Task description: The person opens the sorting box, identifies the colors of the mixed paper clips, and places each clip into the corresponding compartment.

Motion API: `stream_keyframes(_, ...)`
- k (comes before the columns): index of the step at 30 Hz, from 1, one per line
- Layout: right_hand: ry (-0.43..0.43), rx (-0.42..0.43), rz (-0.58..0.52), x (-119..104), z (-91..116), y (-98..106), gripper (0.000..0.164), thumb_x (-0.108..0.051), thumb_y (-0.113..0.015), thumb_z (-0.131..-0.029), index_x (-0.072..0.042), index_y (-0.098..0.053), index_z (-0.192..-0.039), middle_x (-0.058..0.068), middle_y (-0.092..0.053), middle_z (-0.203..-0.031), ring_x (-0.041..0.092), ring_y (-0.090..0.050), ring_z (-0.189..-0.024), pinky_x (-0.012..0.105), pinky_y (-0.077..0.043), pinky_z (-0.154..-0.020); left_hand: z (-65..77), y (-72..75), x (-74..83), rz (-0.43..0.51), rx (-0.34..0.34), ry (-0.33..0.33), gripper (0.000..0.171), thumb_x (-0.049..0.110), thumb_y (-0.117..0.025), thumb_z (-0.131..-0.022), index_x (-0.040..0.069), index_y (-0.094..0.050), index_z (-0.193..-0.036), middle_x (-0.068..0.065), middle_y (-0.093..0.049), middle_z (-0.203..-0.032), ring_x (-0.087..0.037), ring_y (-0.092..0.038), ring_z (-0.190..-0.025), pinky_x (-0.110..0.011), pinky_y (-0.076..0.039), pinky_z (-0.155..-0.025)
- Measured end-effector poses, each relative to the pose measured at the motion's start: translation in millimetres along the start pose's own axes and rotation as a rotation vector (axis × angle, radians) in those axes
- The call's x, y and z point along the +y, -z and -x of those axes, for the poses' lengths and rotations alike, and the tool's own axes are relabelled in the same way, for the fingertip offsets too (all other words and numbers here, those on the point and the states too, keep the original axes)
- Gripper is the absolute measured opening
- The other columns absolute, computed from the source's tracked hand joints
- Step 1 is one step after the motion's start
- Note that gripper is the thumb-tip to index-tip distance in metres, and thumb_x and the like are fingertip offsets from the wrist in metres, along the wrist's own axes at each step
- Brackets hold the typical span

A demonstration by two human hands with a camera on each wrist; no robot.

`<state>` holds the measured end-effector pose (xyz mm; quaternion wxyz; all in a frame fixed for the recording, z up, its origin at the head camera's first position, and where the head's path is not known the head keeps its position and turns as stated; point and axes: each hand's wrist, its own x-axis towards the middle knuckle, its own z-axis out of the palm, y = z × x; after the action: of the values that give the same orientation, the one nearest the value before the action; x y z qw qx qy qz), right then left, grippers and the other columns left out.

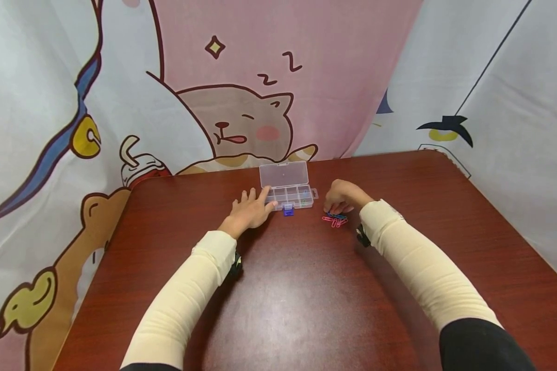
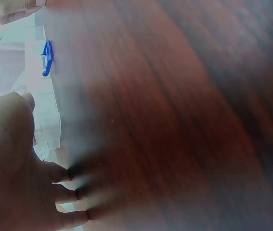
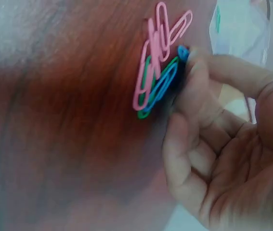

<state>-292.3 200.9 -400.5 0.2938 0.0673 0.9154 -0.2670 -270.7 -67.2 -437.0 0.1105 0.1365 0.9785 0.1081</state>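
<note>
Paperclips (image 3: 154,55) by right hand (image 1: 342,196), one (image 3: 182,53) apparently pinched

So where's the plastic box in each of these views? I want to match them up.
Head: the plastic box is near the centre, lid raised.
Left wrist: the box is at upper left, partly hidden by the left hand.
Right wrist: only part of the box shows, at upper right.
Shared landmark: the right hand, at the top left corner in the left wrist view.

Pink and green paperclips (image 3: 154,53) on tabletop (image 3: 64,125), right hand (image 3: 230,149) pinching blue paperclip (image 3: 183,52)
</note>
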Motion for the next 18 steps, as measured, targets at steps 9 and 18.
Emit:
stream_keyframes(9, -0.039, -0.238, -0.564, 21.2, -16.0, 13.7, 0.015, -0.017, -0.072, -0.077, -0.005, -0.069, -0.084, 0.002, -0.064, -0.066, 0.01, -0.058, -0.054, 0.028, -0.049, -0.061, -0.8, 0.2, -1.6, 0.003, -0.009, -0.014, 0.065, 0.061, -0.021, -0.091, 0.032, -0.006, -0.146, -0.017, -0.014, -0.148, -0.039, -0.01, -0.132, -0.061, -0.013, -0.098)
stream_keyframes(18, 0.043, -0.203, -0.744, -0.9, -19.0, 21.6, 0.038, -0.02, -0.071, -0.079, -0.001, -0.062, -0.111, 0.002, -0.065, -0.072, 0.011, -0.06, -0.061, 0.033, -0.05, -0.07, 0.2, 1.5, -0.1, 0.014, 0.001, 0.0, 0.063, 0.061, -0.022, -0.091, 0.032, -0.007, -0.146, -0.017, -0.014, -0.148, -0.039, -0.01, -0.133, -0.059, -0.013, -0.099)
